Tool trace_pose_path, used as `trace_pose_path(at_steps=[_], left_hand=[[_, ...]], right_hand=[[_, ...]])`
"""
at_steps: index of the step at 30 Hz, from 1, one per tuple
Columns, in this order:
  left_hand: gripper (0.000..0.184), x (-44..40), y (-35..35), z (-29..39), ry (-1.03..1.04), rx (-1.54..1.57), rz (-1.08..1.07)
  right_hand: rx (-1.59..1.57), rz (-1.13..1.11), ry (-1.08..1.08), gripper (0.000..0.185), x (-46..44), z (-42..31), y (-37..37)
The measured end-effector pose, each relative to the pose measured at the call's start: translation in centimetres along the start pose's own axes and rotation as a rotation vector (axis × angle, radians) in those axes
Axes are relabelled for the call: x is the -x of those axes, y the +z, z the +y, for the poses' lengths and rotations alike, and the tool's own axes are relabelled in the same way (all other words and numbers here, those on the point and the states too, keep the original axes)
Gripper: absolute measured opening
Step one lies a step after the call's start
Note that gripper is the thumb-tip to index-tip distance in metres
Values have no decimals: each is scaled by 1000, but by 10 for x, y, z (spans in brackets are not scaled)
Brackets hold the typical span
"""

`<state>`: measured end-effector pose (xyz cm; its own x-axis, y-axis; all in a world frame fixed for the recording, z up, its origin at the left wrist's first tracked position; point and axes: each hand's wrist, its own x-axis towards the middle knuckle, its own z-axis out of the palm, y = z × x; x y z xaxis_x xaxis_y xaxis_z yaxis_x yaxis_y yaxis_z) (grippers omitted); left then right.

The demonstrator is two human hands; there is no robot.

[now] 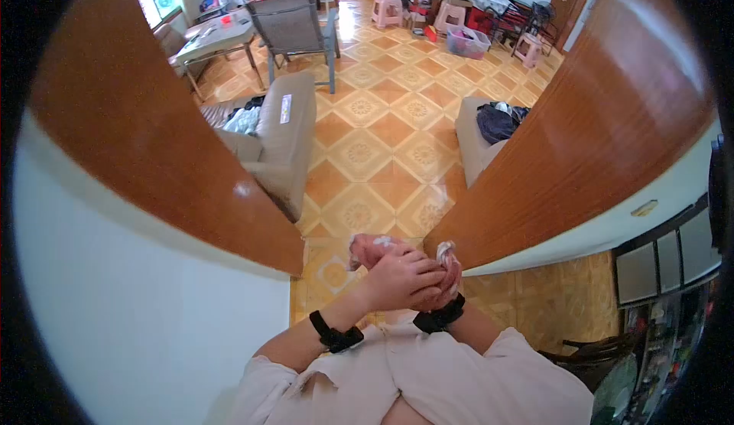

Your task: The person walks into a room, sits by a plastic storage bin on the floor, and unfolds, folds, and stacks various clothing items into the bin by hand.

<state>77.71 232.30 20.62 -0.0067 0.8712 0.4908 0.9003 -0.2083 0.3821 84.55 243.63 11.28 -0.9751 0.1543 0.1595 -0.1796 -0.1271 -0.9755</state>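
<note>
A pink and white cloth (pixel 371 249) is bunched up in front of my body, low in the middle of the view. My left hand (pixel 405 277) lies over it with the fingers curled round it. My right hand (pixel 439 296) is mostly hidden behind the left one and the cloth, so its fingers do not show. One twisted end of the cloth (pixel 448 260) sticks up on the right. Both wrists wear black bands.
Brown door frames (pixel 520 172) flank the doorway ahead. Beyond, on the tiled floor (pixel 367 130), are a beige sofa (pixel 287 142), a grey chair (pixel 294 27), a table (pixel 218 41) and pink stools (pixel 388 10). A dark shelf (pixel 665 260) stands at the right.
</note>
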Motion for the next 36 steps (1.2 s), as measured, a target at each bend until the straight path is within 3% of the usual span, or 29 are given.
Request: trace_pose_path(at_steps=[5,11,13,15,17,18,22,25,27,30,36], left_hand=[[30,-67,-9,-129,75,-132,-78],[32,-168,-59,-256,10,79,-154],[33,-206,-79,-294,-298,706,113],[39,-242,-91,-343,-319,860,158],[48,-282,-108,-385,-278,1769,271],[52,-296,-102,-411,-186,1959,260],[52,-339,-87,-512,-303,1988,7],[49,-363,-90,-583,-272,2117,-38],[50,-374,-90,-635,-244,2185,-7],[61,-404,-95,-702,-276,2282,-204],[64,-478,-69,-789,-361,2224,-361]], right_hand=[[-139,-20,156,57,-119,8,-67],[-239,-27,234,50,-250,1,-136],[-263,-33,268,47,-287,2,-151],[-296,-54,301,45,-319,4,-164],[-323,-69,335,42,-351,8,-176],[-326,-69,347,41,-368,10,-182],[-336,-45,376,36,-456,22,-213],[-322,39,357,33,-539,26,-244],[-331,141,331,31,-598,22,-263],[-413,321,247,28,-672,12,-294],[-599,624,31,23,-771,-27,-379]])
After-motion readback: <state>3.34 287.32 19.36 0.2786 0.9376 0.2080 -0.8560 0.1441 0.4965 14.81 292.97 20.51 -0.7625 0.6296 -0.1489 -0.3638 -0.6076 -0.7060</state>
